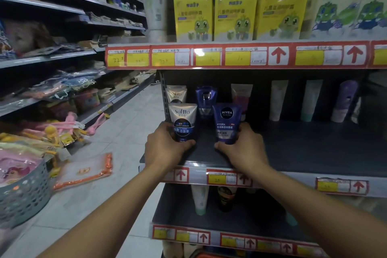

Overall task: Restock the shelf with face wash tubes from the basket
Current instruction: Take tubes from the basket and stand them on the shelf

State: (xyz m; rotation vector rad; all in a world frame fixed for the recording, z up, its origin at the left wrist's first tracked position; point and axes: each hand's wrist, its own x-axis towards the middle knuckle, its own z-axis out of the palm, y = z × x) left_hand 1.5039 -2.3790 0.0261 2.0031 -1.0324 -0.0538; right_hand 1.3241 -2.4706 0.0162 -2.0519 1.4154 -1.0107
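Observation:
My left hand (165, 146) grips the lower part of a beige Softto face wash tube (183, 118), which stands cap-down at the left end of the dark shelf (314, 148). My right hand (243, 146) holds a blue Nivea Men tube (227, 120) upright beside it. Behind these stand another Softto tube (177, 94) and another blue tube (206, 98). Only a sliver of an orange-red basket rim (204, 255) shows at the bottom edge.
Further tubes (277, 98) line the back of the shelf to the right. Yellow frog boxes (235, 16) fill the shelf above. A grey basket (23, 192) of packets stands at the left, and an orange pouch (83, 170) lies on the tiled floor.

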